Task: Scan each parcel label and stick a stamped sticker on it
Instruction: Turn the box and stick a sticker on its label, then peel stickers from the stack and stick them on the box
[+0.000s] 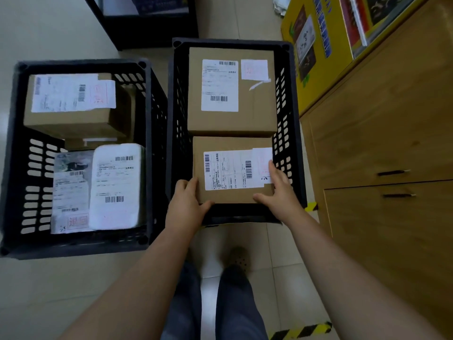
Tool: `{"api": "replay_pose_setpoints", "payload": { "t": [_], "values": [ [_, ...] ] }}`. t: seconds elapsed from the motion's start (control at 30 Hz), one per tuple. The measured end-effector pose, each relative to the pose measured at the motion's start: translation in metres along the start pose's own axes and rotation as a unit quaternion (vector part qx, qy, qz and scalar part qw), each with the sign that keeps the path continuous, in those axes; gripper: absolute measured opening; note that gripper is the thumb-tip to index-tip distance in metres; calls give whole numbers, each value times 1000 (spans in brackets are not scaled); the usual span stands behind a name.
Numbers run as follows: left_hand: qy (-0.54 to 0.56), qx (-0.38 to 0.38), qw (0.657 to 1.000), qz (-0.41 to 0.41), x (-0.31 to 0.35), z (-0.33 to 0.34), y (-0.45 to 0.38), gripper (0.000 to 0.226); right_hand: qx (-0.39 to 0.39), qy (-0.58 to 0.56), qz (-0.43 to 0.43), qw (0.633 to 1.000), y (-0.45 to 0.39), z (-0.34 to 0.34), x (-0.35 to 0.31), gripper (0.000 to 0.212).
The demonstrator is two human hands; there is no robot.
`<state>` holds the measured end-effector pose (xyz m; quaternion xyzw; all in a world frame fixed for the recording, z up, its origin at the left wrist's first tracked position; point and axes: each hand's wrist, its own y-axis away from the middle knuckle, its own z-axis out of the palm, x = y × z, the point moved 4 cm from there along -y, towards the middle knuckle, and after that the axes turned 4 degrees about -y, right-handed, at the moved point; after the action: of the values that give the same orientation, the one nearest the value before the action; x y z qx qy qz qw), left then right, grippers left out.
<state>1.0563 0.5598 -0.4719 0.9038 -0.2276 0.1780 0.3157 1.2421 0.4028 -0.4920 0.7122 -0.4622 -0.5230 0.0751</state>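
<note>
Two black plastic crates stand side by side on the floor. In the right crate (293, 133) a small brown parcel (228, 143) lies at the near end, with a white shipping label (226, 169) and a red-stamped sticker (262, 159) on top. My left hand (187, 202) grips its near left corner. My right hand (279, 190) holds its right edge, fingers lying over the sticker. Behind it sits a larger brown parcel (255, 111), labelled and stickered too.
The left crate (22, 153) holds a brown box (73, 121), a white padded parcel (115, 185) and a grey bag parcel (69, 192), all labelled with red stamps. A wooden cabinet (387, 148) stands right. Another black crate (149, 33) is farther back. My feet are below.
</note>
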Motion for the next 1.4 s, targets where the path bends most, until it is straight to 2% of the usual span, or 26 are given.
{"api": "replay_pose_setpoints", "payload": {
  "t": [0.23, 0.5, 0.63, 0.77, 0.9, 0.97, 1.07, 1.2, 1.27, 1.33, 1.4],
  "values": [
    [-43, 12, 998, 35, -7, 4, -10, 85, -10, 39, -6, 999, -11, -5, 9, 97],
    [-61, 1, 997, 38, 6, -13, -1, 81, -18, 105, -8, 994, 0, -12, -12, 98],
    [-74, 15, 991, 114, 41, -64, 26, 72, 27, 104, -51, 993, 39, -36, -54, 89],
    [-118, 47, 966, 227, 104, -138, 65, 66, 74, 144, -127, 979, 106, -77, -119, 74],
    [-156, 68, 927, 335, 169, -198, 111, 63, 139, 131, -161, 968, 182, -126, -171, 66],
    [-150, 67, 911, 377, 196, -216, 126, 63, 173, 109, -158, 966, 212, -145, -185, 64],
    [-129, 60, 868, 476, 245, -235, 155, 65, 250, 84, -134, 955, 269, -175, -198, 66],
    [-120, 16, 783, 610, 305, -237, 200, 60, 412, 62, -85, 905, 363, -196, -188, 71],
    [-122, 1, 729, 673, 326, -229, 233, 62, 476, 55, -35, 877, 418, -191, -176, 84],
    [-119, -47, 687, 715, 337, -215, 280, 62, 539, 39, 13, 841, 482, -177, -162, 91],
    [-100, -96, 627, 767, 342, -200, 335, 66, 601, 14, 55, 797, 552, -152, -146, 80]
  ]
}}
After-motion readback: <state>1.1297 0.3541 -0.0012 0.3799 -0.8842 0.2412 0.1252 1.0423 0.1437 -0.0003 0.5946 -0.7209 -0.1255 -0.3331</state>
